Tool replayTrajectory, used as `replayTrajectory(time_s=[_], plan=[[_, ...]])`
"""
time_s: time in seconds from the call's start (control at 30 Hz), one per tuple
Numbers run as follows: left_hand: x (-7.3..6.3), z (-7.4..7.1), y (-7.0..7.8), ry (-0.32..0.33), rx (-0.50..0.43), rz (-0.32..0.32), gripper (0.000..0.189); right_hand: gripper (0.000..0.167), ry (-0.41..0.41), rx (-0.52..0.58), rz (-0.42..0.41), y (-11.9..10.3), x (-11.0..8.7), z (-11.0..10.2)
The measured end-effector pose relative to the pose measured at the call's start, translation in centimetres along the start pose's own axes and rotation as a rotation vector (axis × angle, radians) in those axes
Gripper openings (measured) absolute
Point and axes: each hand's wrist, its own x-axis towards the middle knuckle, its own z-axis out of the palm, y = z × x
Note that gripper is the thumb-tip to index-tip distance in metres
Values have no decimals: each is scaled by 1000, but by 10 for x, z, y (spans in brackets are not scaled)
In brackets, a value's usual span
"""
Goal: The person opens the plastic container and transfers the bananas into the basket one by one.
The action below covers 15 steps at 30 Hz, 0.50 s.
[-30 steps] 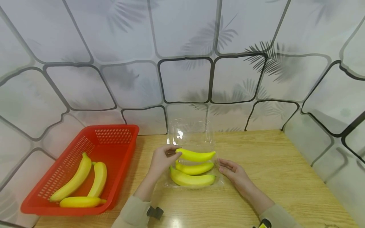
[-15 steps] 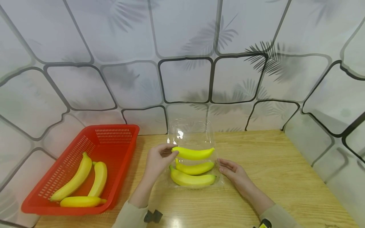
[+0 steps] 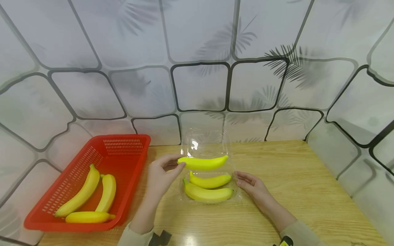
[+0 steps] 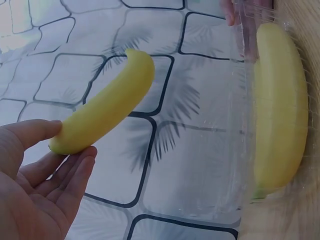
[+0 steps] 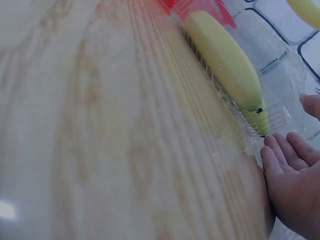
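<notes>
My left hand [image 3: 162, 175] pinches one end of a yellow banana [image 3: 203, 163], thumb on one side and fingers on the other. In the left wrist view this banana [image 4: 107, 107] slants upward, well apart from the box. A clear plastic clamshell box [image 3: 237, 196] lies in front of me, its lid [image 3: 204, 140] raised at the back. Two bananas lie inside, a rear one [image 3: 210, 181] and a front one [image 3: 207, 194]. My right hand [image 3: 253, 189] is at the box's right side, relaxed fingers at the wall and thumb [image 5: 310, 105] by the rim.
A red plastic basket [image 3: 140, 174] with slotted sides stands on the left, holding 3 bananas [image 3: 89, 217]. The wooden table [image 3: 295, 177] meets a wall with patterned covering [image 3: 200, 85] at the back. Grey patterned sides rise at left and right.
My left hand has moved left and slightly up, lifting the banana off the rear of the box. The right hand, the box and the other bananas stay where they were.
</notes>
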Motion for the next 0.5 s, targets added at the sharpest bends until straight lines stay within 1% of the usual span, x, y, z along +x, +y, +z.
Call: replayTrajectory(time_s=[0.17, 0.37, 0.5], plan=[[-3, -9, 7, 25, 19, 37, 26, 62, -1, 1, 6, -1, 0, 0], [-4, -21, 13, 47, 54, 21, 26, 62, 2, -11, 8, 0, 0, 0], [-4, -29, 17, 63, 74, 23, 26, 62, 2, -10, 7, 0, 0, 0]])
